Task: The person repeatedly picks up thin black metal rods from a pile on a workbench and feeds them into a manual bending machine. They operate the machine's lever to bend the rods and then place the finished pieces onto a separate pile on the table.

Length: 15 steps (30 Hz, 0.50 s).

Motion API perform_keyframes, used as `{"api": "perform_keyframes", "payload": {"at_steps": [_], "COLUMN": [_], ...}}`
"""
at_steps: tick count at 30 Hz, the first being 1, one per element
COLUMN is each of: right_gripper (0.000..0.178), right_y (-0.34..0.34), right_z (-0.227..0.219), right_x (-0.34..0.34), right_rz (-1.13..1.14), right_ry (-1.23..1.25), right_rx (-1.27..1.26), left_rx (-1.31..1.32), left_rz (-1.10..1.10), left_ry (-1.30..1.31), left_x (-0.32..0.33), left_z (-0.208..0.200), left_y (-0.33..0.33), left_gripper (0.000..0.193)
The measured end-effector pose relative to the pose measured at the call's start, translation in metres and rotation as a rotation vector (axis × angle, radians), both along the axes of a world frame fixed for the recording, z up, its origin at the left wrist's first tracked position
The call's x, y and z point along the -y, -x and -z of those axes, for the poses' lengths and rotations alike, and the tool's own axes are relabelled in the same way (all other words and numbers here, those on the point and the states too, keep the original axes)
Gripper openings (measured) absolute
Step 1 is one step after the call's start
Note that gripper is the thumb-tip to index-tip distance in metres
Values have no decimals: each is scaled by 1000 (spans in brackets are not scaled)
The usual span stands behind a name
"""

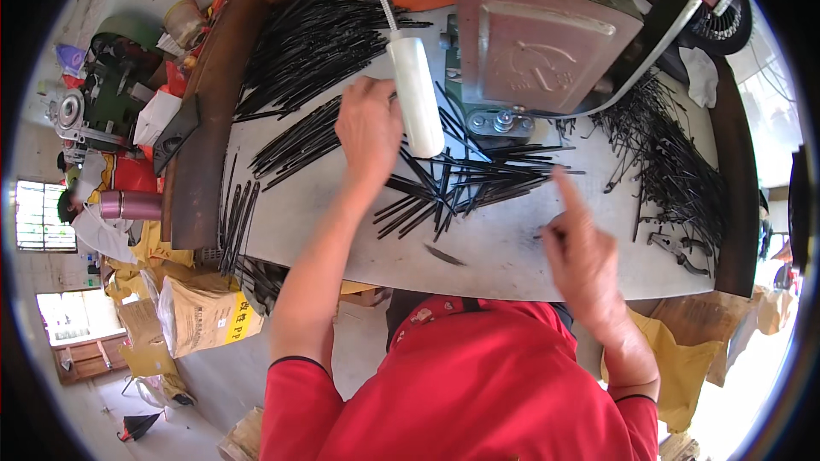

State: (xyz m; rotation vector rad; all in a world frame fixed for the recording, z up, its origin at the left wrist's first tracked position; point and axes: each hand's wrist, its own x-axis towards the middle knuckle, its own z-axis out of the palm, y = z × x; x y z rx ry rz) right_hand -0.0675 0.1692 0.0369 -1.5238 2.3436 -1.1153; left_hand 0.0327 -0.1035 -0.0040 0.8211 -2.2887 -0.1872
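Note:
My left hand [369,128] is bent down over the inner end of a bundle of thin black rods [299,138]. Its fingers are curled, and the white lamp tube [416,96] hides their tips, so what they grip cannot be made out. In front of the machine lies a crossed heap of black rods [465,183]. At the right ends of this heap is my right hand [582,256], its index finger stretched forward and the other fingers bent. Nothing shows in that hand. The green machine [547,43] has a pinkish cover plate and a metal clamp piece [501,123] low at its front.
A big pile of straight black rods [320,43] fills the far left of the table. Tangled black pieces [670,162] lie at the right, with pliers [681,252] near them. Raised wooden boards [209,111] edge the table. Sacks [201,316] stand at the lower left.

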Motion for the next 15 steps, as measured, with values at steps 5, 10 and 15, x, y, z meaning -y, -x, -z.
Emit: {"api": "perform_keyframes", "payload": {"at_steps": [5,10,15], "right_gripper": [54,20,24], "right_y": [-17,-2,28], "right_z": [27,29,2], "right_x": [-5,3,35], "right_rz": [-174,-118,124], "right_ry": [49,-50,-24], "right_rx": [-47,147,998], "left_rx": [52,-151,-207], "left_rz": [33,209,385], "left_ry": [22,175,-187], "left_x": [29,22,-26], "left_z": [27,21,-23], "left_y": [7,8,16], "left_gripper": [14,20,28]}}
